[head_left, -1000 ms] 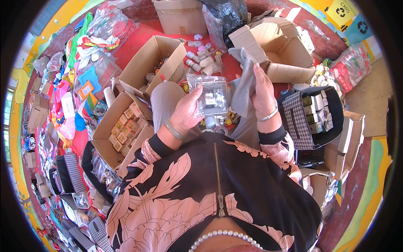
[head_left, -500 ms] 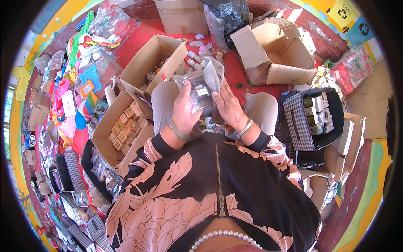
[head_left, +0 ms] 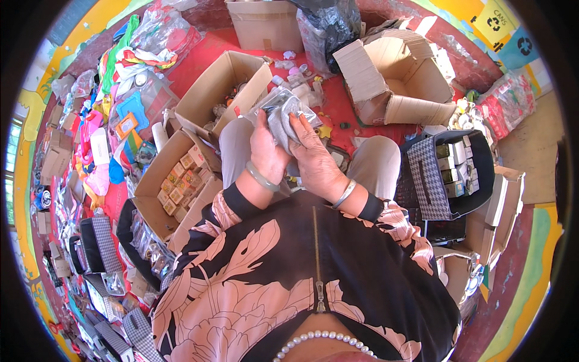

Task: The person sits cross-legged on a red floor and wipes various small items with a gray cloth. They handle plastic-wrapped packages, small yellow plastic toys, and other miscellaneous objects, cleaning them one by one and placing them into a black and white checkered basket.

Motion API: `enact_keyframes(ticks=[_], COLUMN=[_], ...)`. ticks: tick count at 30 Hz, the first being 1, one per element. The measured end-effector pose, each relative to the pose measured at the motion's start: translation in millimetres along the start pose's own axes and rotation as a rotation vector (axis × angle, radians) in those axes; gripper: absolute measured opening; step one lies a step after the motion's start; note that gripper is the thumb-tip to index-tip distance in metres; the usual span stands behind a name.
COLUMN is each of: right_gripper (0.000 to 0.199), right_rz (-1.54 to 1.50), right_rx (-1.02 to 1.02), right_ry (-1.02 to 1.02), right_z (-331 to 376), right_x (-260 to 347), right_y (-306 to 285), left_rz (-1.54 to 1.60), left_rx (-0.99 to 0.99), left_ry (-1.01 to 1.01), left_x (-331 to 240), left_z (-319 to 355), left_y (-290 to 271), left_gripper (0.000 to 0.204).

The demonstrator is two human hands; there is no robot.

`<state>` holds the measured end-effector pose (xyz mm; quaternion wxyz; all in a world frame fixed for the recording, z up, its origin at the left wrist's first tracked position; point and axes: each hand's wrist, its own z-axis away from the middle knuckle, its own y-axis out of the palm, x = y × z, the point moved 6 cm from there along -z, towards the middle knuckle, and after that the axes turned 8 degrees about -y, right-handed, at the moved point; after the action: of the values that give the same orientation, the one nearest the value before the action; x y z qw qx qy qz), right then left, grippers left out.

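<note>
Between my knees, my left hand (head_left: 269, 155) is closed around a clear plastic package (head_left: 306, 112), its fingers mostly behind the item. A grey cloth (head_left: 280, 125) lies over the near face of the package. My right hand (head_left: 318, 164) presses this cloth against the package, fingers bent on top of it. What sits inside the clear package is mostly covered by the cloth.
Beyond my left knee stands an open cardboard box (head_left: 257, 83); nearer is another box (head_left: 202, 214) of small cartons. On my right are a houndstooth fabric bin (head_left: 426, 181) with small boxes and an open carton (head_left: 416, 109). Mixed goods cover the left side.
The cloth has moved left, from the package's right side to across its near face. My right hand has shifted left with it, and the package has tilted.
</note>
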<state>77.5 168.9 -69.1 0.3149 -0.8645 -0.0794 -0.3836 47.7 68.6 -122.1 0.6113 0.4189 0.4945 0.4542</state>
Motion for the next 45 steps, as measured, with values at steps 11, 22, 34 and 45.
enact_keyframes(ticks=[11, 22, 34, 45], right_gripper=[0.044, 0.037, 0.049, 0.022], right_rz=[-1.322, -0.394, -1.579, -1.343], right_rx=[-0.688, -0.378, -0.349, -0.514], right_ry=[0.378, 0.131, 0.52, 0.503], right_z=[5, -27, -8, 2], right_x=[-54, 5, -12, -28], right_y=[-104, -71, -39, -43], left_rz=[0.054, -0.089, -0.489, -0.535], left_rx=[0.176, 0.278, 0.122, 0.039], left_ry=[-0.011, -0.149, 0.128, 0.061], left_x=[-20, 24, 14, 19], left_z=[17, 36, 34, 24], left_y=[47, 67, 57, 40], left_gripper=[0.044, 0.044, 0.036, 0.04])
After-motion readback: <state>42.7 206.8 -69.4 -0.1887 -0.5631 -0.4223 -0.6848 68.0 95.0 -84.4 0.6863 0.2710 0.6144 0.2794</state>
